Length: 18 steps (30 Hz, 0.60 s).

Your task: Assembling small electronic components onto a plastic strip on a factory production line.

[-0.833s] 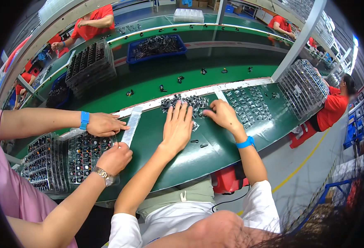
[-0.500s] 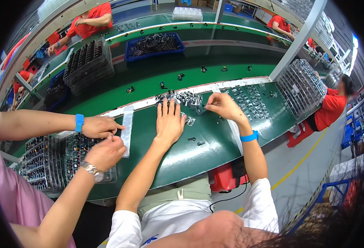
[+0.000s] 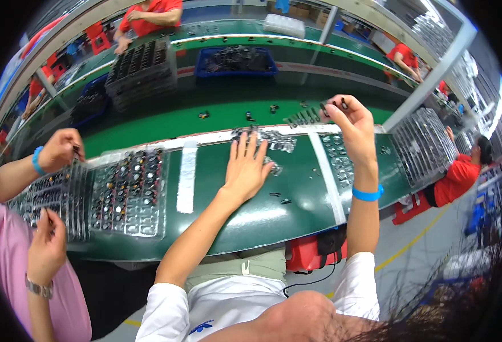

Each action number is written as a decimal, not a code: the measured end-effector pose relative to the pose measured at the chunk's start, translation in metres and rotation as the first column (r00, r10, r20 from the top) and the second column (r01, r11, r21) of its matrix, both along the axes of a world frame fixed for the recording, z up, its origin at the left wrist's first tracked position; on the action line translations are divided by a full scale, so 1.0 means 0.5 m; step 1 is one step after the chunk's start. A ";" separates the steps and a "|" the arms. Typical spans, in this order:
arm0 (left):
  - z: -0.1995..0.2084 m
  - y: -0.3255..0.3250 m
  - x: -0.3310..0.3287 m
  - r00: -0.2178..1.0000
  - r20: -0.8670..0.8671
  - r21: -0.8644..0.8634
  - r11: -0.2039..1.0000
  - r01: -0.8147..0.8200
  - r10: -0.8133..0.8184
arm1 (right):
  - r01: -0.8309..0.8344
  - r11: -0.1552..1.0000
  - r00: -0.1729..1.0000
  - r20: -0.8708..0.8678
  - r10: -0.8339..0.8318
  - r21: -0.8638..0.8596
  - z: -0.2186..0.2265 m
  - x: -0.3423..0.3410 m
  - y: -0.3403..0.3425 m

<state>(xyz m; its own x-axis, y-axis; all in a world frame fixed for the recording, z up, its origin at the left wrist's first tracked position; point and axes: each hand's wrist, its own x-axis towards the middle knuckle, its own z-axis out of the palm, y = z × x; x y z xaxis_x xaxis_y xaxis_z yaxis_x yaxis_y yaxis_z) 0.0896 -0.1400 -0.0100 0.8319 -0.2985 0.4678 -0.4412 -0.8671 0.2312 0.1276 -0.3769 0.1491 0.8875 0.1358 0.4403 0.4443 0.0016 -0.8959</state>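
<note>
- Left hand (image 3: 243, 174) lies palm down on the green bench (image 3: 228, 227), fingers spread wide, fingertips at the pile of small dark parts (image 3: 278, 141) by the bench's far edge.
- Right hand (image 3: 356, 128) is raised toward the belt (image 3: 165, 126), its fingers curled narrow; dark bits show at the tips, but I cannot tell whether they are gripped.
- Two loose dark pieces (image 3: 286, 201) lie nearer the person.

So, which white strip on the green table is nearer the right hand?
The strip between the left hand and right hand; the other strip lies left of both.
</note>
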 end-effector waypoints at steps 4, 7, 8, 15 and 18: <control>0.083 0.080 -0.120 0.991 -0.127 -0.052 0.998 0.044 -0.050 | -0.135 0.988 0.988 -0.066 0.140 0.073 -0.010 -0.030 0.021; 0.101 0.190 -0.218 0.987 -0.129 -0.105 0.989 -0.105 0.091 | -0.202 0.979 0.972 -0.112 0.205 0.039 -0.013 -0.044 0.071; 0.094 0.226 -0.248 0.981 -0.121 -0.097 0.981 -0.166 0.154 | -0.215 0.975 0.969 -0.112 0.220 0.051 -0.017 -0.044 0.094; 0.031 0.248 -0.307 0.968 -0.161 -0.090 0.973 -0.211 0.195 | -0.313 0.947 0.912 -0.257 0.319 0.065 -0.049 -0.054 0.137; 0.029 0.224 -0.324 0.978 -0.154 -0.111 0.982 -0.155 0.137 | -0.348 0.932 0.886 -0.290 0.363 0.103 -0.048 -0.052 0.169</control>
<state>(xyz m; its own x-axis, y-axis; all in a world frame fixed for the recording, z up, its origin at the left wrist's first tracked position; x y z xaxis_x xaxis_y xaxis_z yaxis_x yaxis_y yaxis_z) -0.0727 -0.0282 0.0046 0.9240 -0.1170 0.3640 -0.2659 -0.8808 0.3918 0.1018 -0.2922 0.1251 0.8741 0.4528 0.1758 0.1176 0.1537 -0.9811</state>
